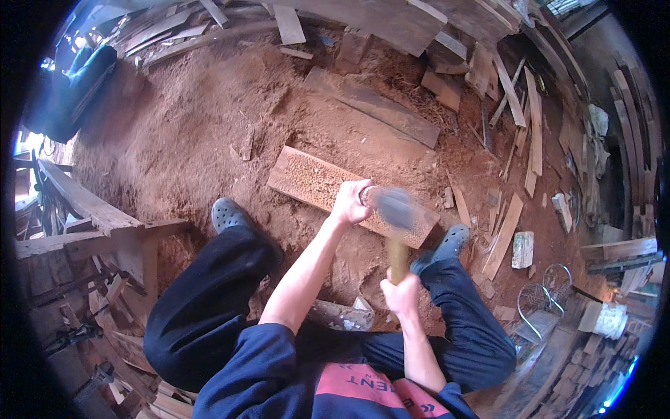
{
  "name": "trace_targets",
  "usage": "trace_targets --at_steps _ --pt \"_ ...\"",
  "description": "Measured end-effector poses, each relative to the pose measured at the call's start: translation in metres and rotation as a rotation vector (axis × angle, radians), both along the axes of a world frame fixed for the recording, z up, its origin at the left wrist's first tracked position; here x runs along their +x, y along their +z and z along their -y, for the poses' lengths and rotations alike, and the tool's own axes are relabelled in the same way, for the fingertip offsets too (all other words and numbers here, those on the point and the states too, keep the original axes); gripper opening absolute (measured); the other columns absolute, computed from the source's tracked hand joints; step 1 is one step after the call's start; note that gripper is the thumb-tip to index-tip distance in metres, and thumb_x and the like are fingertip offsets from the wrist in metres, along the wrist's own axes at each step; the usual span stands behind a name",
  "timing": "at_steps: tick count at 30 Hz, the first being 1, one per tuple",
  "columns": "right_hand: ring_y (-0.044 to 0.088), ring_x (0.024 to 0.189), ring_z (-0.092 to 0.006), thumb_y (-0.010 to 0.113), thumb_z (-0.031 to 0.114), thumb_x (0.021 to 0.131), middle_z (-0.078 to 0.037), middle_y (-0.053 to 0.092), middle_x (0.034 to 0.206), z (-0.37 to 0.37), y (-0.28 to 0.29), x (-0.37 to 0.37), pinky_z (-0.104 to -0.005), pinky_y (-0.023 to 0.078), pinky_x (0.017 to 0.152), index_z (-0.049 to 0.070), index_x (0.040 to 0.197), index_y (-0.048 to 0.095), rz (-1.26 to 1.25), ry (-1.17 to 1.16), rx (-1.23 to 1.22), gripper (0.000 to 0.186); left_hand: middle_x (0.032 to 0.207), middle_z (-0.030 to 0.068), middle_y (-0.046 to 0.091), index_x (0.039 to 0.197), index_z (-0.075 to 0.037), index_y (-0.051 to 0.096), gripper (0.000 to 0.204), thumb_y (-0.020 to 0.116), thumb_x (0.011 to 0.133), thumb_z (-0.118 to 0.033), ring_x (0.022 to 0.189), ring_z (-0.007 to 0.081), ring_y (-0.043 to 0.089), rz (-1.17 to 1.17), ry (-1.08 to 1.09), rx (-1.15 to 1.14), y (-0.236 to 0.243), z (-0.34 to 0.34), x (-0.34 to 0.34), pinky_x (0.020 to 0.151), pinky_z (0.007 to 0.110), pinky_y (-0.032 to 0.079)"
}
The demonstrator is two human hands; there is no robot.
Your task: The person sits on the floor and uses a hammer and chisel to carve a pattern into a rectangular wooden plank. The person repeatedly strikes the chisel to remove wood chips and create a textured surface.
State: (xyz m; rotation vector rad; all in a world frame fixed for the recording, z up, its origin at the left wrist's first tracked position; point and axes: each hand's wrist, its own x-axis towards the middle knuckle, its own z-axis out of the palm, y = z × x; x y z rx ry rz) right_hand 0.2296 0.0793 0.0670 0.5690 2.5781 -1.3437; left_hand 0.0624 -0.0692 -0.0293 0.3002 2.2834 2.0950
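A long wooden board (307,174) lies slantwise on the dirt between my feet, its top covered in small carved pits or bumps. Over the board's right half, my left hand (351,201) is closed around a short tool held against the wood. Only a round end of that tool shows, and the blurred hammer head hides the rest. My right hand (402,293) grips the yellowish handle of a hammer (398,258). Its dark head is smeared by motion and sits just right of my left fist, above the board.
Another plank (373,108) lies half sunk in the reddish dirt beyond. Clogs (229,214) on my feet flank the board. Scrap wood (513,91) is strewn at the right, near a whitish block (523,249) and a wire basket (548,297). A wooden frame (105,209) stands at the left.
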Motion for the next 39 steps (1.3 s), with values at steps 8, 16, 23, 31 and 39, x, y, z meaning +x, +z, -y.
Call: trace_targets --at_steps 8,16,23,31,39 --pt "0.049 0.045 -0.0073 0.063 -0.007 0.065 -0.001 0.052 0.059 -0.014 0.062 -0.019 -0.023 0.037 0.039 0.004 0.068 0.051 -0.053 0.018 -0.286 0.017 0.059 0.0118 0.053 0.068 -0.003 0.052 0.022 0.063 0.056 -0.018 0.054 0.0232 0.053 -0.058 0.039 0.018 -0.014 -0.005 -0.001 0.053 0.033 0.042" --pt "0.044 0.045 -0.0085 0.053 -0.013 0.072 -0.002 0.047 0.059 0.014 0.121 -0.027 -0.0228 0.038 0.042 0.008 0.076 0.039 -0.467 -0.102 -0.681 0.026 0.06 0.0142 0.055 0.069 -0.004 0.053 0.021 0.063 0.056 -0.017 0.055 0.0277 0.056 0.005 0.003 -0.013 -0.005 0.0 0.003 0.054 0.034 0.043" --pt "0.051 0.045 -0.0141 0.062 0.002 0.062 -0.003 0.051 0.056 -0.005 -0.002 -0.01 -0.0326 0.042 0.042 0.004 0.067 0.05 0.125 -0.026 0.154 0.013 0.063 0.0093 0.059 0.07 -0.003 0.057 0.017 0.061 0.058 -0.013 0.057 0.0159 0.057 -0.076 0.026 -0.037 -0.01 0.0 -0.013 0.056 0.03 0.045" --pt "0.045 0.042 -0.0083 0.053 -0.012 0.072 -0.001 0.044 0.056 -0.01 0.113 -0.023 -0.0208 0.036 0.037 0.005 0.073 0.04 -0.364 -0.194 -0.629 0.021 0.063 0.0132 0.057 0.072 -0.004 0.056 0.028 0.063 0.049 -0.019 0.058 0.0263 0.057 0.021 0.014 -0.041 -0.007 0.001 0.0 0.057 0.034 0.045" --pt "0.057 0.054 -0.0219 0.061 0.005 0.067 -0.011 0.058 0.059 -0.01 0.014 -0.003 -0.0355 0.045 0.053 0.001 0.074 0.058 0.023 0.034 0.01 0.009 0.065 0.0071 0.061 0.071 -0.004 0.058 0.028 0.069 0.051 -0.021 0.062 0.0151 0.06 -0.028 -0.017 -0.058 -0.015 0.0 -0.002 0.059 0.028 0.046"
